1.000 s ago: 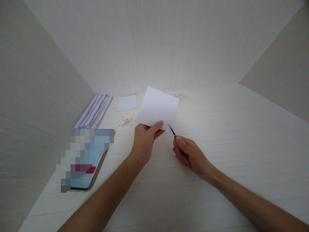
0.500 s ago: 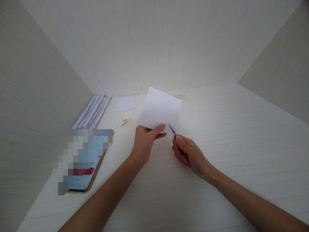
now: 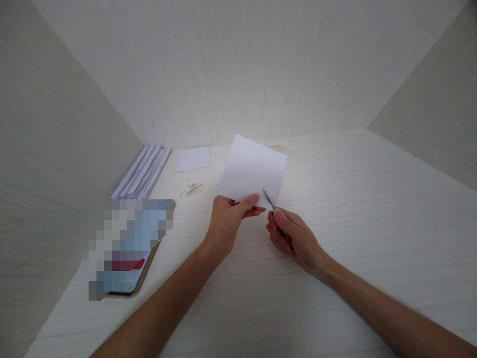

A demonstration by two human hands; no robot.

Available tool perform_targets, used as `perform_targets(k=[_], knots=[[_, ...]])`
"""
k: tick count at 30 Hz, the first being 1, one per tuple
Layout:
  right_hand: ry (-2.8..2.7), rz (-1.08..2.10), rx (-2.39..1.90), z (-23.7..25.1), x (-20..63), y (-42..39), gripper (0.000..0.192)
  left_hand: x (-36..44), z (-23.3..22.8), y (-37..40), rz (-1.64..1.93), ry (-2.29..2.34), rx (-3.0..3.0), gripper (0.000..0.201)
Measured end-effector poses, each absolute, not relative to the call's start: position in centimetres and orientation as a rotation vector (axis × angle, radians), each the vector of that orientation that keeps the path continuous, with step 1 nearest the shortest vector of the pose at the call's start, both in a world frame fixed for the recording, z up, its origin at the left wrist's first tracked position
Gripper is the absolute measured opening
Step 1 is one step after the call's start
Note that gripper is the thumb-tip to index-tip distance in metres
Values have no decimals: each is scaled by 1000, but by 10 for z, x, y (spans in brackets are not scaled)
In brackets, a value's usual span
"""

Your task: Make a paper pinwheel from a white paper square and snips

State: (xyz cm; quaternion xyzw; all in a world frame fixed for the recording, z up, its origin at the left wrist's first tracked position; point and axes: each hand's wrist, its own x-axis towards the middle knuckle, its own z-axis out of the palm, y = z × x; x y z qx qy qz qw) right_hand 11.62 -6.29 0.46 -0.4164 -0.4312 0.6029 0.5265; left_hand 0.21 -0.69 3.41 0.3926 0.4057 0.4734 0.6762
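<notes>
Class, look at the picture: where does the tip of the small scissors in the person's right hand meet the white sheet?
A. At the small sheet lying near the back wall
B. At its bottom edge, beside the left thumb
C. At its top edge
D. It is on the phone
B: the scissors in the right hand meet the bottom edge of the white sheet, close to the left hand pinching it.

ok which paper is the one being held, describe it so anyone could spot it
Start from the white desk. At its middle, the left hand pinches a raised white sheet by its lower edge. Unlike the small flat sheet near the back wall, a thin dark blade meets it.
</notes>
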Motion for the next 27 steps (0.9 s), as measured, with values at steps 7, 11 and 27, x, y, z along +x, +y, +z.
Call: perform_targets(k=[7, 11, 27], knots=[[-1011, 1458, -1002, 8, 116, -63, 37, 2, 33, -7, 1055, 904, 881, 16], [-998, 1452, -1000, 8, 115, -63, 36, 1, 32, -7, 1051, 907, 878, 16], [-1002, 1457, -1040, 6, 115, -62, 36, 1, 34, -4, 1126, 952, 800, 21]])
